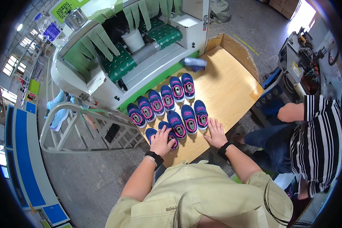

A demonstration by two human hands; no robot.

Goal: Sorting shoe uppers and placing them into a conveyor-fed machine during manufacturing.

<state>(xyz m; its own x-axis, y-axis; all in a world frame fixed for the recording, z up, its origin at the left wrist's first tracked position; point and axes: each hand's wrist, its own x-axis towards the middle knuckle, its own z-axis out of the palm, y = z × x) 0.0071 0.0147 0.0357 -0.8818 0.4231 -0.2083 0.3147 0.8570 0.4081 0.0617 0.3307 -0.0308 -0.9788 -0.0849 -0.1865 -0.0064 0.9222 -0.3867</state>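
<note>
The shoes (pixel 177 124), navy with pink trim, stand on the wooden bench (pixel 230 85) in two slanting rows. The back row (pixel 155 102) has six, running along the machine's green edge (pixel 159 76); the front row (pixel 189 119) shows five, set toward the person, with a strip of wood between the rows on the right.

The left hand (pixel 161 141) lies over the two leftmost shoes of the front row, close to the bench's near left corner, and hides part of both. Its fingers are bent a little; whether its grip is clamped on either shoe I cannot tell. The right hand (pixel 217 134) is palm down at the near right edge, fingers straight and apart, grip holding nothing, fingertips just beside the last front shoe; contact there is unclear.

The widest stretch of wood runs from the rows' right end to the cardboard wall (pixel 236 55) along the far right rim. At the far edge, by the machine (pixel 140 60), a blue thing (pixel 195 64) is too blurred to make out. Left of the bench, a metal frame (pixel 70 146) stands near its corner; right, beyond the edge, is another person (pixel 315 131) in a striped top.
</note>
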